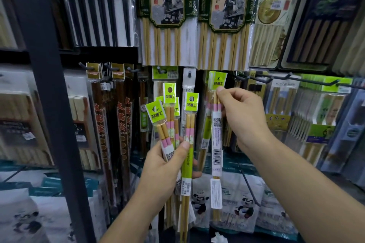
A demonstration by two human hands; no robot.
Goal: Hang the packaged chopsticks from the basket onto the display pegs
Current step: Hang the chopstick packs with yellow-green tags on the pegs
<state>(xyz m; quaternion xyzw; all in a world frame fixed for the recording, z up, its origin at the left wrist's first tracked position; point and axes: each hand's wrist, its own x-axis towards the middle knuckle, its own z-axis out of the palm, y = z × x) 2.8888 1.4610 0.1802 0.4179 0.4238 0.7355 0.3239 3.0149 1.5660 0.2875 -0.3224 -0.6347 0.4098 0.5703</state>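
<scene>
Left hand (pixel 166 163): fingers and thumb curled round a fan of packaged chopsticks (pixel 169 124), held low before the rack.
Fan count: three green header cards plain, perhaps two more behind.
Right hand (pixel 243 116): thumb and fingers pinch one pack (pixel 216 144) just under its green header, up at peg height.
Long display pegs (pixel 268 80) to its right: three.

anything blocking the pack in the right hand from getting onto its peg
Nothing visible does. The right hand pinches the pack just below its green header, which overlaps a matching header behind it. The peg there is hidden behind those headers, so whether it is hooked on cannot be told.
</scene>
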